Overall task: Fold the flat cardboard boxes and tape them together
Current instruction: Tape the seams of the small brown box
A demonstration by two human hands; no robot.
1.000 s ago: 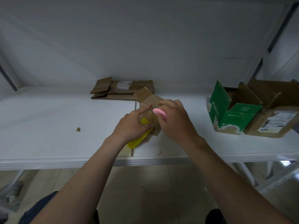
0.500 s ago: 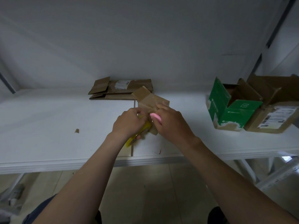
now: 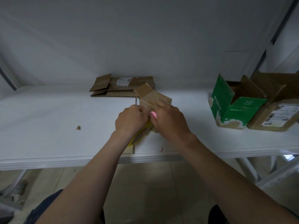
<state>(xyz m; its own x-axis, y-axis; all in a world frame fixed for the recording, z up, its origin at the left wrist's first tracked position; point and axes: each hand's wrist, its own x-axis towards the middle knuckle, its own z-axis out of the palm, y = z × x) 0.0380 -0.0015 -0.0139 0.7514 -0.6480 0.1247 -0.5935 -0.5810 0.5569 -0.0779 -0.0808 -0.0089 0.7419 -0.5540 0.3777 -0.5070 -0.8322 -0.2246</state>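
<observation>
white table (image 3: 48, 113), flattened boxes (image 3: 124, 90), green box (image 3: 239, 111)

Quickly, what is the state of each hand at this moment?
Left hand: grips the yellow tool.
Right hand: holds a pink object, fingertips on the small cardboard box.

I see a white counter (image 3: 48, 110) in two panels, with a seam (image 3: 134, 149) between them. A small brown scrap (image 3: 78, 127) lies on the left panel. A tiny red mark (image 3: 162, 149) sits near the front edge, right of the seam. Pale floor tiles (image 3: 145, 183) show below, and a white wall (image 3: 145, 38) stands behind.
</observation>
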